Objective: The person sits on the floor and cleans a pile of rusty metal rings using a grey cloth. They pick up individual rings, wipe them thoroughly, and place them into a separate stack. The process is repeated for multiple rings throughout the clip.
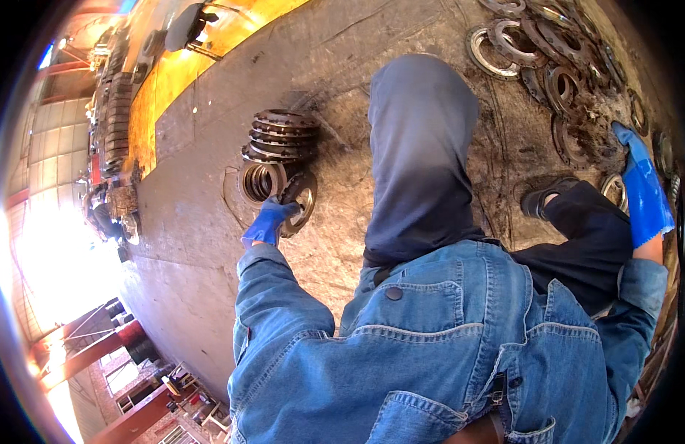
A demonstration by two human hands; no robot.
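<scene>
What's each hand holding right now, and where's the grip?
Left hand grips a metal ring by its lower rim, tilted on edge. Right hand reaches into the scattered rings; no hold can be told.

The left hand (268,222) in its blue glove is covering part of the metal ring (301,200) it is gripping, so the ring's near rim is going unseen. A grey hood (420,148) and denim jacket (446,348) are blocking much of the floor (194,244) beneath them. The rusty rings (557,66) at upper right are running off the picture's edge, and the right hand (642,189) is sitting so near the rim that its fingertips are hard to make out.
</scene>
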